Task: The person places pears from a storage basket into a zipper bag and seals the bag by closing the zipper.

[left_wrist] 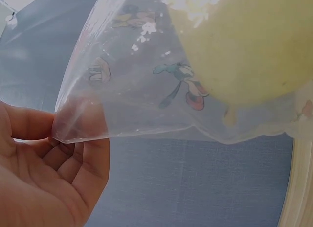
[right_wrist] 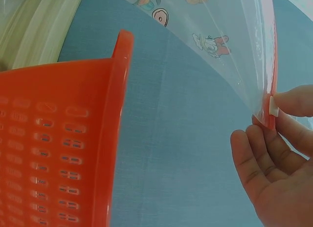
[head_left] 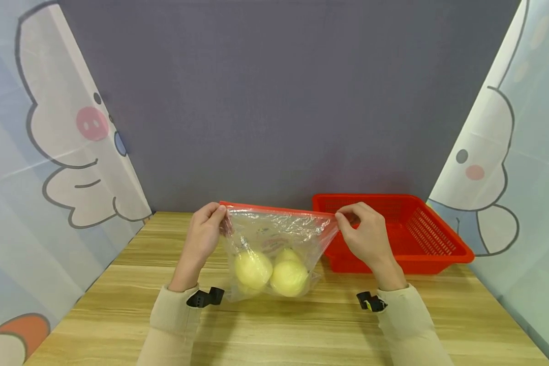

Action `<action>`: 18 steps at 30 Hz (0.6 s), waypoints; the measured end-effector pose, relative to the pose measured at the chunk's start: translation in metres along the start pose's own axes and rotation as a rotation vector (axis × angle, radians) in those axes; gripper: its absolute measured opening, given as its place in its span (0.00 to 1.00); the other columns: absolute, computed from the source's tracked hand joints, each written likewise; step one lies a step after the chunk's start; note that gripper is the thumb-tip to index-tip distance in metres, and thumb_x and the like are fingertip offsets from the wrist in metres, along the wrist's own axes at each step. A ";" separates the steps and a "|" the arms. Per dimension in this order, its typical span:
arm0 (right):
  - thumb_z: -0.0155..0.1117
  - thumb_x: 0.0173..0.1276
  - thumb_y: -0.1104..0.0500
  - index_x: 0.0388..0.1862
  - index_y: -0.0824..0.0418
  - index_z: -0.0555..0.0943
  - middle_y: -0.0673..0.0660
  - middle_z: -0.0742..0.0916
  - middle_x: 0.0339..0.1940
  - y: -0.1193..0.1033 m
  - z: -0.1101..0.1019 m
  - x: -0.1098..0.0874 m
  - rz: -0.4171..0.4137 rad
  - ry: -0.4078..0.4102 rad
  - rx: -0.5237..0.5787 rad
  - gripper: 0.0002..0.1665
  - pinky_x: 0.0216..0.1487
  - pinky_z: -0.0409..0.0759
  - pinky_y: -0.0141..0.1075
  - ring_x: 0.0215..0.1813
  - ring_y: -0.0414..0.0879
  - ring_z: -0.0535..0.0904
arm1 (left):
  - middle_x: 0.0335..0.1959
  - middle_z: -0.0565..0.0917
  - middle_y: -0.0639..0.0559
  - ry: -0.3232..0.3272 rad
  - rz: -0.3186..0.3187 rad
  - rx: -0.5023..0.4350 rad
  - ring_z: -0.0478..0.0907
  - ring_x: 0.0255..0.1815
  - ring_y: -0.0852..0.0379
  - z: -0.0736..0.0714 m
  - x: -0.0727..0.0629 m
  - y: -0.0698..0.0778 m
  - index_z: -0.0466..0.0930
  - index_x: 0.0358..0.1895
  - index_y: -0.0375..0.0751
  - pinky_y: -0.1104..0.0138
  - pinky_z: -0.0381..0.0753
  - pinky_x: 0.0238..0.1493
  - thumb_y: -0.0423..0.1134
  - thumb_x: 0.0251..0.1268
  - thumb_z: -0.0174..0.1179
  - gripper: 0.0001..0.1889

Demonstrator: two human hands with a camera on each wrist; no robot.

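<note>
A clear zip bag (head_left: 274, 229) with a red strip along its top and small cartoon prints hangs between both hands. Several pale yellow round fruits (head_left: 289, 277) sit at its bottom, close over the table. My left hand (head_left: 203, 231) pinches the top left corner between thumb and fingers. At the top right corner, my right hand (head_left: 367, 235) pinches the end of the red strip, where a small white slider (right_wrist: 273, 105) shows under the thumb in the right wrist view. The strip is stretched nearly straight. In the left wrist view one yellow fruit (left_wrist: 254, 46) shows through the plastic.
A red plastic basket (head_left: 439, 264) with slotted walls stands on the wooden table (head_left: 265, 335) at the right, behind the right hand. A grey panel (head_left: 274, 101) rises at the back. Cartoon-printed curtains (head_left: 9, 203) hang at both sides.
</note>
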State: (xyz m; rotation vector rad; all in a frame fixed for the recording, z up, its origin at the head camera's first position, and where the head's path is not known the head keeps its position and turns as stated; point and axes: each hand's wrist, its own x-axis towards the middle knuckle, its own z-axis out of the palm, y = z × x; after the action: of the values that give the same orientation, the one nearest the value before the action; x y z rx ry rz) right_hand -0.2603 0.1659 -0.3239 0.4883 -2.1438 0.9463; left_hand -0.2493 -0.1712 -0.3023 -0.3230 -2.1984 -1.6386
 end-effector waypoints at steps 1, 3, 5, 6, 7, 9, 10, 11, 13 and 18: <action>0.69 0.67 0.68 0.38 0.65 0.87 0.56 0.86 0.34 0.000 0.000 0.000 0.004 -0.001 -0.002 0.02 0.36 0.81 0.41 0.33 0.47 0.79 | 0.26 0.79 0.40 -0.003 -0.001 -0.003 0.79 0.24 0.49 0.000 0.000 0.000 0.76 0.36 0.30 0.63 0.82 0.29 0.36 0.84 0.44 0.16; 0.69 0.67 0.68 0.38 0.65 0.87 0.56 0.86 0.34 0.001 0.000 -0.001 0.009 -0.001 -0.004 0.03 0.36 0.81 0.41 0.33 0.47 0.79 | 0.26 0.79 0.39 -0.007 -0.004 -0.009 0.79 0.24 0.49 0.000 0.000 0.000 0.76 0.36 0.30 0.63 0.82 0.29 0.36 0.84 0.44 0.16; 0.69 0.67 0.67 0.38 0.65 0.87 0.56 0.86 0.34 0.000 0.001 -0.001 0.008 0.002 0.000 0.03 0.36 0.80 0.40 0.33 0.47 0.79 | 0.26 0.79 0.39 -0.008 -0.005 -0.015 0.78 0.24 0.49 0.000 0.000 0.000 0.76 0.36 0.30 0.63 0.81 0.29 0.36 0.84 0.44 0.16; 0.69 0.67 0.67 0.38 0.65 0.87 0.56 0.86 0.34 0.000 0.001 -0.001 0.009 0.004 0.002 0.02 0.36 0.80 0.40 0.33 0.47 0.78 | 0.26 0.79 0.39 -0.006 -0.006 -0.016 0.78 0.24 0.49 0.000 0.000 0.000 0.76 0.36 0.30 0.63 0.81 0.29 0.36 0.84 0.44 0.17; 0.69 0.67 0.67 0.38 0.65 0.87 0.56 0.86 0.34 0.000 0.001 -0.001 0.009 0.007 0.003 0.02 0.35 0.80 0.39 0.33 0.47 0.78 | 0.25 0.79 0.39 -0.004 -0.005 -0.016 0.78 0.24 0.49 0.001 0.000 0.000 0.76 0.36 0.30 0.63 0.81 0.28 0.36 0.84 0.44 0.17; 0.69 0.67 0.67 0.38 0.65 0.87 0.56 0.86 0.34 0.000 0.002 0.000 0.013 0.010 0.008 0.02 0.35 0.79 0.38 0.33 0.47 0.78 | 0.25 0.79 0.39 -0.003 -0.003 -0.015 0.78 0.23 0.48 0.001 0.000 -0.001 0.76 0.36 0.30 0.62 0.81 0.28 0.36 0.84 0.43 0.17; 0.69 0.67 0.67 0.38 0.65 0.87 0.56 0.86 0.34 0.000 0.003 0.000 0.017 0.010 0.011 0.02 0.35 0.79 0.38 0.33 0.47 0.78 | 0.25 0.79 0.39 -0.003 -0.002 -0.015 0.78 0.23 0.48 0.001 0.000 -0.001 0.75 0.36 0.30 0.62 0.81 0.28 0.37 0.84 0.43 0.17; 0.69 0.67 0.67 0.38 0.65 0.87 0.56 0.86 0.34 0.000 0.003 0.000 0.023 0.009 0.013 0.02 0.35 0.79 0.37 0.33 0.46 0.78 | 0.25 0.79 0.39 -0.002 -0.002 -0.012 0.78 0.23 0.47 0.001 0.000 -0.001 0.75 0.36 0.30 0.62 0.81 0.28 0.37 0.84 0.43 0.17; 0.69 0.68 0.66 0.39 0.65 0.86 0.56 0.87 0.35 0.000 0.004 0.000 0.044 0.000 0.020 0.03 0.36 0.79 0.36 0.33 0.46 0.79 | 0.25 0.78 0.39 0.000 -0.005 -0.005 0.78 0.23 0.47 0.002 0.000 -0.001 0.75 0.36 0.30 0.61 0.81 0.28 0.37 0.84 0.43 0.17; 0.69 0.71 0.58 0.48 0.63 0.85 0.59 0.88 0.42 -0.003 0.002 0.001 0.170 -0.089 0.098 0.12 0.44 0.82 0.41 0.41 0.51 0.82 | 0.25 0.78 0.39 0.008 -0.013 0.007 0.78 0.23 0.47 0.001 0.000 -0.002 0.75 0.37 0.31 0.61 0.81 0.28 0.37 0.85 0.42 0.17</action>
State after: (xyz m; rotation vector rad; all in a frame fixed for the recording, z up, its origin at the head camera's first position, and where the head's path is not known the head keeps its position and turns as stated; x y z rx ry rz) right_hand -0.2599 0.1626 -0.3229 0.4076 -2.2548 1.1473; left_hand -0.2496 -0.1712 -0.3040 -0.2999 -2.2045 -1.6361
